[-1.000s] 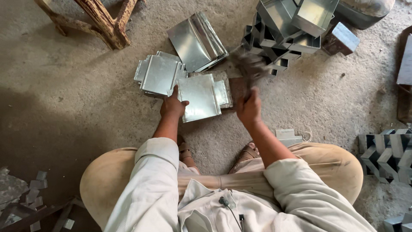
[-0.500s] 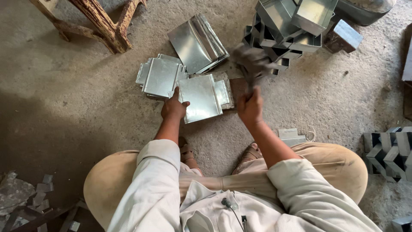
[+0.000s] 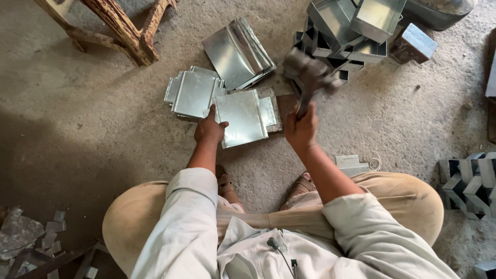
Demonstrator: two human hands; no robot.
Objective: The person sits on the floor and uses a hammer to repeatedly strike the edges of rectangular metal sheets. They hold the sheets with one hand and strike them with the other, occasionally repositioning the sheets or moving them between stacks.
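1. Squatting on a concrete floor [image 3: 93, 119], a person in a pale shirt works a cut metal sheet [image 3: 238, 118] lying flat just ahead of both hands.
2. Left hand [image 3: 209, 129] presses down on the sheet's near left edge, fingers spread over it.
3. Right hand [image 3: 301, 129] is closed around the handle of a hammer [image 3: 308, 77], raised above the sheet's right side; its head is blurred, apparently mid-swing.
4. More flat sheets [image 3: 194, 93] are stacked just beyond the left hand.
5. Folded metal boxes [image 3: 356, 31] are piled beyond the right hand.
6. A wooden stool leg [image 3: 121, 31] stands farther off, past the left hand.
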